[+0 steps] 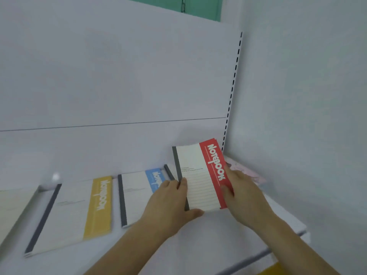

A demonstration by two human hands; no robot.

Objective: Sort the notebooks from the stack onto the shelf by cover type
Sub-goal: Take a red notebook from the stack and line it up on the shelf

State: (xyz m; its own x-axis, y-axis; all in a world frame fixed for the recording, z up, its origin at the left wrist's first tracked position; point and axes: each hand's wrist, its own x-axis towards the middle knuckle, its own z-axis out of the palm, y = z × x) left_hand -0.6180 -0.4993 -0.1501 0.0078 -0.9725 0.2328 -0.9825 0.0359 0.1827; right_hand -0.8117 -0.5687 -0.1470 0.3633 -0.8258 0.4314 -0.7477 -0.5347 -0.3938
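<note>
The red notebook [200,175] with a grey spine is tilted up above the white shelf [178,245], at its right end. The blue notebook [139,195] lies flat just left of it, and the yellow notebook [75,213] lies flat further left.

Left of left hand [168,201]: blue notebook [139,195] partly under it, yellow notebook [79,215] beyond, both flat on shelf [178,245].
Between hands: red notebook [200,175], tilted up.
Right of right hand [244,195]: pink notebook [250,173], side wall [297,116] close.
Beyond hands: back panel [119,76].
Toward wrists: bare shelf.
</note>
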